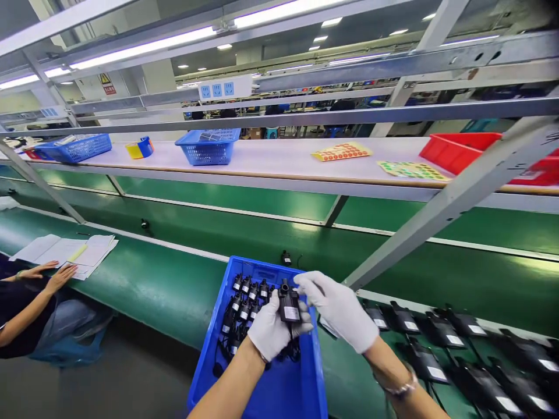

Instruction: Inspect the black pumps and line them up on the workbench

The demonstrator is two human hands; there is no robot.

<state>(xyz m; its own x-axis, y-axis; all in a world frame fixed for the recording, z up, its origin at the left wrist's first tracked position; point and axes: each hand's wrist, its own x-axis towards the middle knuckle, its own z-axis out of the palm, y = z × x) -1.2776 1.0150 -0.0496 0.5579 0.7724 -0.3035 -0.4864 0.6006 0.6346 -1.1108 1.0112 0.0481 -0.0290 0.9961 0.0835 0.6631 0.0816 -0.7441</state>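
My left hand [271,329], in a white glove, grips a small black pump [289,305] with a white label and a short spout on top. It is held upright above a blue plastic bin [321,372]. My right hand [338,308], gloved too, is just right of the pump's top with its fingers bent and drawn together. Whatever those fingers hold, if anything, is hidden. Inside the bin, several similar black pumps [244,305] with cables lie toward the far left side.
More black labelled pumps [430,361] lie in rows on the green bench at right. A single small pump [286,258] sits on the belt beyond the bin. A slanted metal post [419,215] rises at right. At left sits a person [32,302] beside papers [89,253].
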